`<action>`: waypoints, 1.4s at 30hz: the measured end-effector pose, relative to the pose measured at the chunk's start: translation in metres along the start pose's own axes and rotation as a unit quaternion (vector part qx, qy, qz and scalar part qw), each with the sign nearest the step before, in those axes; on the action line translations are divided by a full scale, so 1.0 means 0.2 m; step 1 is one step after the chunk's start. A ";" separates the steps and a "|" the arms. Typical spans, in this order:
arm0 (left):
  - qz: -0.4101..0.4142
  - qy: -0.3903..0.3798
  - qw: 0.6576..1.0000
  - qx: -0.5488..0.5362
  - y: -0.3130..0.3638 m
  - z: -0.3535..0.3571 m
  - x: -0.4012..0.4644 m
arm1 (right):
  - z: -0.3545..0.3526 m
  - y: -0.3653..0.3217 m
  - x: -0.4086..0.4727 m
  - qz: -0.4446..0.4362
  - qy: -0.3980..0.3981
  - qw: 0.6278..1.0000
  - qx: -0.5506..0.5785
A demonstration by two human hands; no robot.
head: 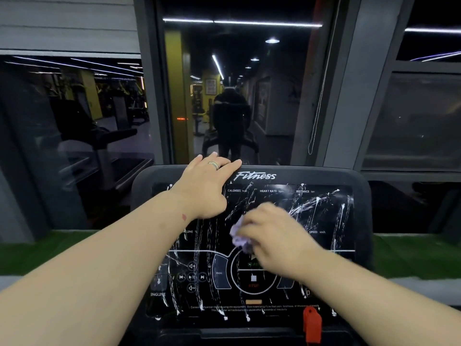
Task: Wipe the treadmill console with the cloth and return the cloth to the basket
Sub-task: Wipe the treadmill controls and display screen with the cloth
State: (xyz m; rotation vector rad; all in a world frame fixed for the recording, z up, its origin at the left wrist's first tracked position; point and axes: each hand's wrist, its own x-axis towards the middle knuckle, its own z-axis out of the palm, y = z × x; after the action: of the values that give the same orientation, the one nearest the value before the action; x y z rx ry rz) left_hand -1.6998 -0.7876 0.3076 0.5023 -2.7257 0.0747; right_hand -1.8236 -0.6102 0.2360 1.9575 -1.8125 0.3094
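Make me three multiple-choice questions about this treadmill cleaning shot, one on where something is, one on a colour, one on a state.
1. Where does the left hand rest?
A. on the top edge of the black treadmill console
B. on the red safety key
C. in a basket

2. What colour is the crumpled cloth?
A. green
B. pale purple
C. orange

3. How does the console's display panel look?
A. wiped clean
B. covered by a towel
C. streaked with white smears

Answers: 1 A, its fingers lie over the upper rim beside the Fitness logo. 2 B, purple fabric shows under the right hand. 3 C, white streaks cross most of the panel.
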 end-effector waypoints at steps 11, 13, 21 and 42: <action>-0.025 -0.032 0.996 0.084 0.06 0.01 0.02 | -0.03 0.07 -0.05 0.025 0.011 0.999 0.022; -0.027 -0.035 0.995 0.088 0.07 0.00 0.02 | -0.09 0.19 0.01 0.193 0.134 0.971 0.053; 0.013 -0.006 0.996 0.085 0.11 -0.01 0.07 | -0.03 0.08 -0.04 0.021 0.019 0.999 0.019; -0.011 -0.006 0.999 0.045 0.17 0.02 0.10 | -0.11 0.18 0.02 0.116 0.023 0.993 0.024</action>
State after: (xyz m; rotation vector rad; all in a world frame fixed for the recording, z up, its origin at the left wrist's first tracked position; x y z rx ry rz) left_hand -1.7313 -0.7636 0.3119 0.5602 -2.7372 0.1893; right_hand -1.8549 -0.6050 0.2632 1.7555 -2.0230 0.4738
